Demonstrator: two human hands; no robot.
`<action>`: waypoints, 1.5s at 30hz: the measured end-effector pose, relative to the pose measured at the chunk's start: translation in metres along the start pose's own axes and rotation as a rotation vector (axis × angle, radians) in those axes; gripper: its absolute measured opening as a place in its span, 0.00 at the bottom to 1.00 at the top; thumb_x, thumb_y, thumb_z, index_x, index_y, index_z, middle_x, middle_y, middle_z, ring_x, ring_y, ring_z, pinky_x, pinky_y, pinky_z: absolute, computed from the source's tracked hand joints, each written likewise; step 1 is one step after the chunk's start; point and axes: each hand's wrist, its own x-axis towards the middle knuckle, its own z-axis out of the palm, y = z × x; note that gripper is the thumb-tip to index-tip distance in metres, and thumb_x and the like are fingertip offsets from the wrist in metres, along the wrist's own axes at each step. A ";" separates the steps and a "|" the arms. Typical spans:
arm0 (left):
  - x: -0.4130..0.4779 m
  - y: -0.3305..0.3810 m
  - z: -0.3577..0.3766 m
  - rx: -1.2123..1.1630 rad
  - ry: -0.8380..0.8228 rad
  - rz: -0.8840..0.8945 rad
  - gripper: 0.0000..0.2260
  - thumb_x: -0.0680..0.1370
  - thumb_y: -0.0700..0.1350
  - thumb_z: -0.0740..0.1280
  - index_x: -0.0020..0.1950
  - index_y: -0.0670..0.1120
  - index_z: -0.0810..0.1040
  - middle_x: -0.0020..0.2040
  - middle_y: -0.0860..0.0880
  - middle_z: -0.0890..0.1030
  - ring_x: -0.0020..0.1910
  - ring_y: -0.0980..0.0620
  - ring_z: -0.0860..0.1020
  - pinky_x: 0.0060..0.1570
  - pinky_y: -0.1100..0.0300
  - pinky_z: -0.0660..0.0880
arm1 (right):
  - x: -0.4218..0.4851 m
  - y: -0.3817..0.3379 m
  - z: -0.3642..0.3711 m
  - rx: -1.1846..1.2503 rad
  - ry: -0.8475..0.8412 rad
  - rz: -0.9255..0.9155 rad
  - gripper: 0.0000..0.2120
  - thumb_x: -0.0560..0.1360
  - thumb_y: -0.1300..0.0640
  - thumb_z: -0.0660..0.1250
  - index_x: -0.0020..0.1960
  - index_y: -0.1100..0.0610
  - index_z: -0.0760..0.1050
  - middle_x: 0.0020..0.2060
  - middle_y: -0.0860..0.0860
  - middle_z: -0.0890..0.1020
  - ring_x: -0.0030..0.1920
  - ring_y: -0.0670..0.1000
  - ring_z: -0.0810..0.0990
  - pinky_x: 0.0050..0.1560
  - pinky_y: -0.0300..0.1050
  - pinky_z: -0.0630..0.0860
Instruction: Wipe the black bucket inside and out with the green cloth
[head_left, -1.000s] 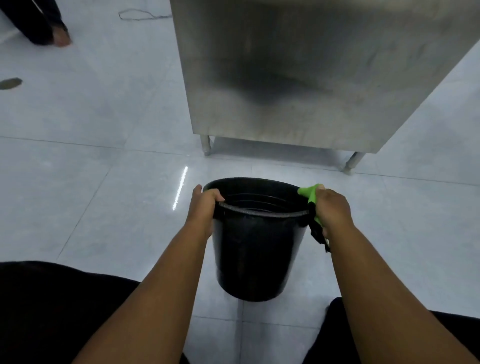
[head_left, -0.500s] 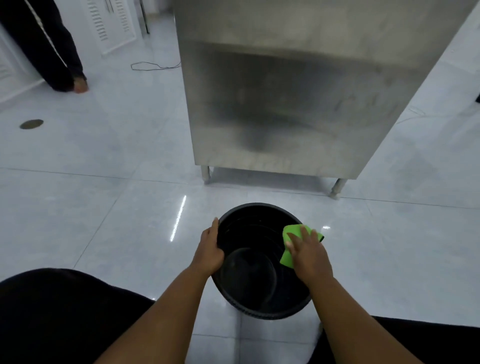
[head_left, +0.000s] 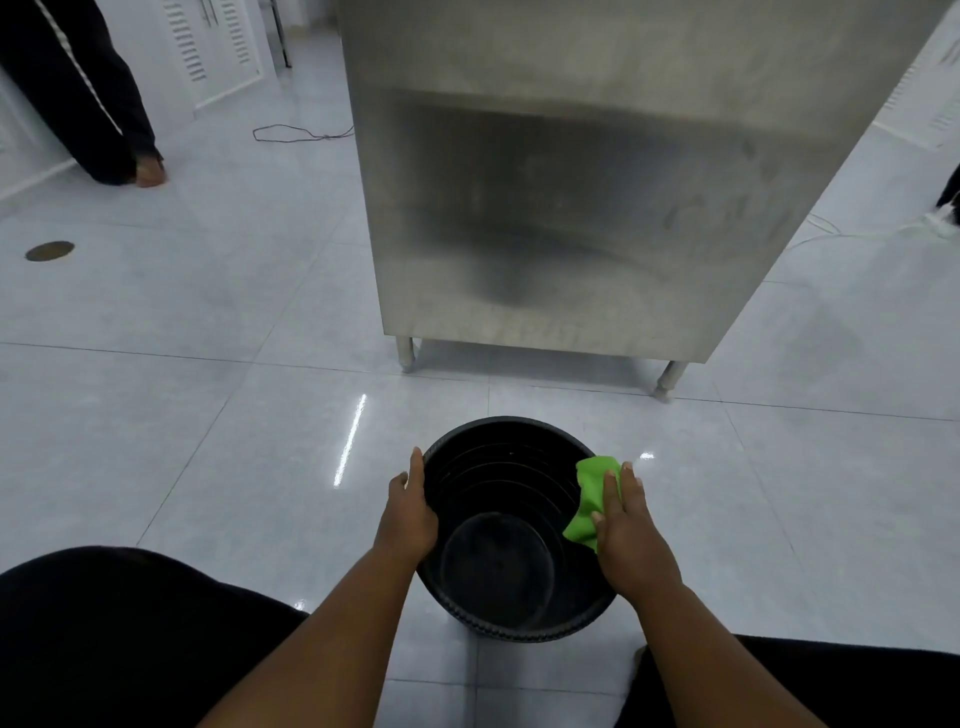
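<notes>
The black bucket (head_left: 498, 545) stands upright on the tiled floor between my knees, its ribbed inside and round bottom in view. My left hand (head_left: 408, 514) grips the bucket's left rim. My right hand (head_left: 626, 530) lies flat on the green cloth (head_left: 592, 499) and presses it against the inner right wall, just below the rim. Part of the cloth is hidden under my palm.
A stainless steel cabinet (head_left: 587, 197) on short legs stands just beyond the bucket. A person's leg and foot (head_left: 119, 135) are at the far left, near a floor drain (head_left: 49, 251) and a loose cable (head_left: 296, 134). My dark-clothed knees fill both lower corners.
The bucket went from being held up by its rim to standing on the floor. My right hand moved the cloth from the outer rim to the inner right wall.
</notes>
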 end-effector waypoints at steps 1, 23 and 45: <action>-0.001 0.000 0.000 0.050 0.006 0.008 0.32 0.80 0.42 0.57 0.79 0.54 0.43 0.77 0.37 0.59 0.72 0.39 0.67 0.70 0.47 0.68 | -0.001 0.001 0.000 -0.018 -0.024 -0.005 0.30 0.83 0.52 0.52 0.79 0.59 0.43 0.79 0.57 0.38 0.80 0.59 0.42 0.76 0.50 0.56; -0.018 0.024 -0.029 0.652 -0.206 0.221 0.33 0.82 0.59 0.51 0.80 0.43 0.42 0.80 0.45 0.40 0.79 0.43 0.40 0.77 0.46 0.45 | -0.007 -0.009 -0.041 -0.194 -0.124 0.141 0.22 0.76 0.59 0.60 0.69 0.53 0.68 0.72 0.56 0.68 0.61 0.55 0.79 0.59 0.46 0.76; -0.017 0.031 -0.023 0.760 -0.246 0.192 0.34 0.82 0.58 0.51 0.79 0.42 0.40 0.80 0.44 0.38 0.79 0.43 0.39 0.77 0.46 0.45 | -0.015 0.013 -0.046 -0.059 -0.113 0.143 0.24 0.82 0.55 0.55 0.77 0.53 0.59 0.78 0.59 0.56 0.76 0.58 0.63 0.68 0.47 0.68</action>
